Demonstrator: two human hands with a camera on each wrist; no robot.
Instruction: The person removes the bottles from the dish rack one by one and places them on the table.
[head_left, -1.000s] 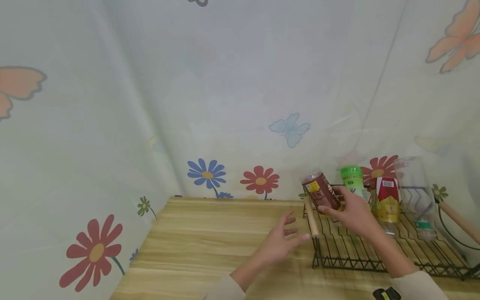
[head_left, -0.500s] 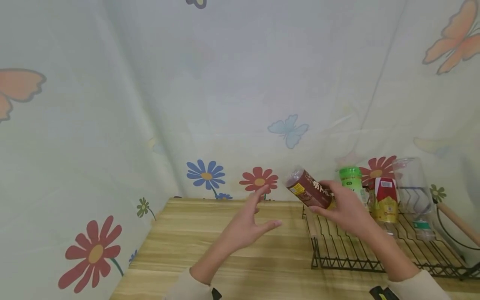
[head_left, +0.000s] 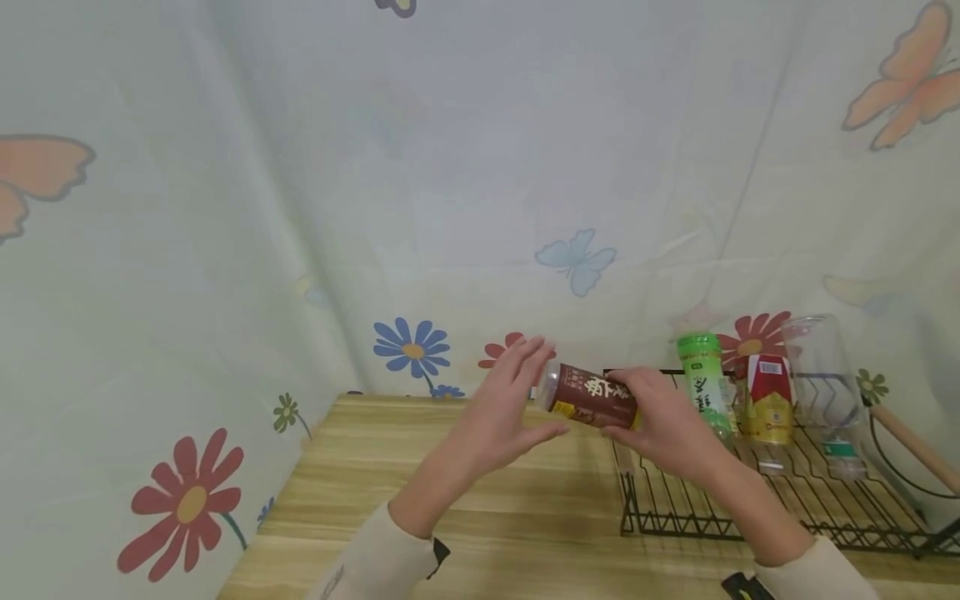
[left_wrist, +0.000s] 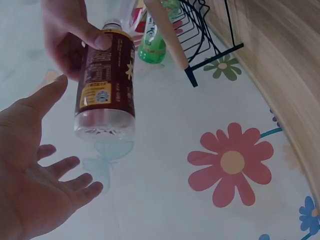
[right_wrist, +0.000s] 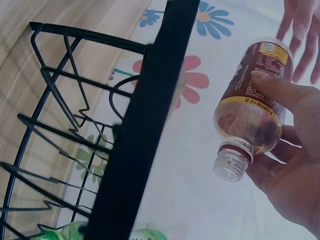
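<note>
Bottle (head_left: 588,395) gripped in right hand (head_left: 663,421), left hand (head_left: 495,414) spread near its base

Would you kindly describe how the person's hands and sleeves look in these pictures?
The left hand and right hand are bare. The left sleeve and right sleeve are cream-coloured, ending short of the wrists; the left one bears a faint grey marking. A small black piece shows by the left sleeve, a yellow-marked black piece by the right.
</note>
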